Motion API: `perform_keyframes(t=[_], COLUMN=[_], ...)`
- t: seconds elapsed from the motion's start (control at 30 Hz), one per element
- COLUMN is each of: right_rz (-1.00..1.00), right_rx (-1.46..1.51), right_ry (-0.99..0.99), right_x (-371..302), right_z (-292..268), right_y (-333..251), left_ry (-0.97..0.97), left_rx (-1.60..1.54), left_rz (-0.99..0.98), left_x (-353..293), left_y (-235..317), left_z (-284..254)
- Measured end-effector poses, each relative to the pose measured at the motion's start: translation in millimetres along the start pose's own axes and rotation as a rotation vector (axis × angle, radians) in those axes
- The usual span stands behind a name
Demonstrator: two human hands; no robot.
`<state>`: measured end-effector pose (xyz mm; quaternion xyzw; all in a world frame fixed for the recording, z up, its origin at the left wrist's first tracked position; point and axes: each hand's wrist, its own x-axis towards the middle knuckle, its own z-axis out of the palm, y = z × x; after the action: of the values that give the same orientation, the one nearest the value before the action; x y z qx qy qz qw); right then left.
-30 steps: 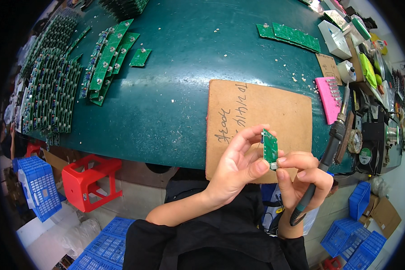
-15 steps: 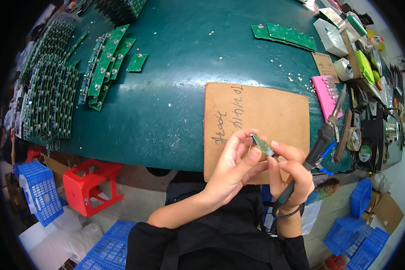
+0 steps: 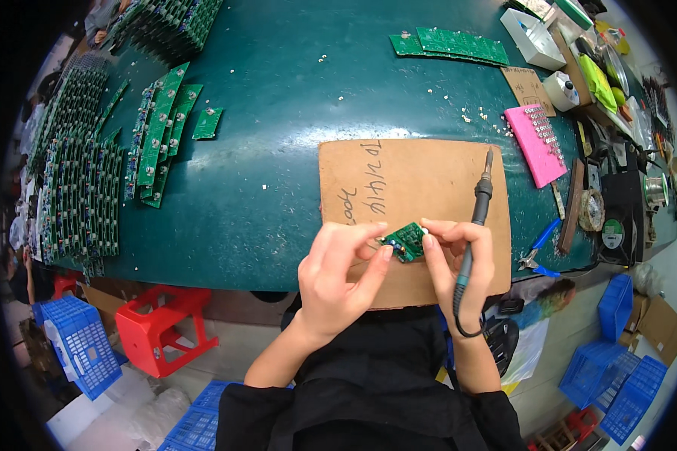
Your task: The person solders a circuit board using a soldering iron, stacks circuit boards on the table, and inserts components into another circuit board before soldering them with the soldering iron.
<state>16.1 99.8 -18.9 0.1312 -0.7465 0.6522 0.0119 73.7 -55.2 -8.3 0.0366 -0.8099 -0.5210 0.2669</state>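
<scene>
Head view: between my thumb and fingertips, my left hand (image 3: 337,272) pinches the left end of a small green circuit board (image 3: 408,243), while my right hand (image 3: 466,274) grips its right end, by a small white part (image 3: 425,231). The board is tilted, its component side showing, over the lower part of a brown cardboard sheet (image 3: 421,180). My right hand also carries a soldering iron (image 3: 482,194), tip pointing away from me, its cable curling down near my wrist.

Right of the cardboard, on the green table (image 3: 271,225), I have blue-handled pliers (image 3: 539,248) and, farther off, a pink block (image 3: 532,146) with rows of small metal parts. A single small board (image 3: 207,124) lies well to the left, near some overlapping long boards (image 3: 160,128); beyond those stand dense rows of boards (image 3: 81,199). Below the table's left side is a red stool (image 3: 144,346).
</scene>
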Motion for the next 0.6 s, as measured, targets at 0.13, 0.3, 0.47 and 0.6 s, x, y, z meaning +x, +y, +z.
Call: perform_keyframes(t=[0.13,0.3,0.47,0.6], right_rz=[-0.065,-0.148,-0.295,-0.186], right_rx=[-0.319,-0.422,-0.564,-0.429], right_ry=[-0.020,-0.030,-0.014,0.058], right_x=[3,8,9,9], right_z=[-1,2,-1,1], right_y=[2,7,6,6], left_ry=[-0.034,-0.009,-0.032,-0.112], left_rx=[-0.405,-0.863,-0.483,-0.160], left_rz=[-0.351,-0.516,-0.461,-0.313], left_x=[1,4,3,5], left_y=[4,-7,0,9], left_z=[-13,-22,-13,2])
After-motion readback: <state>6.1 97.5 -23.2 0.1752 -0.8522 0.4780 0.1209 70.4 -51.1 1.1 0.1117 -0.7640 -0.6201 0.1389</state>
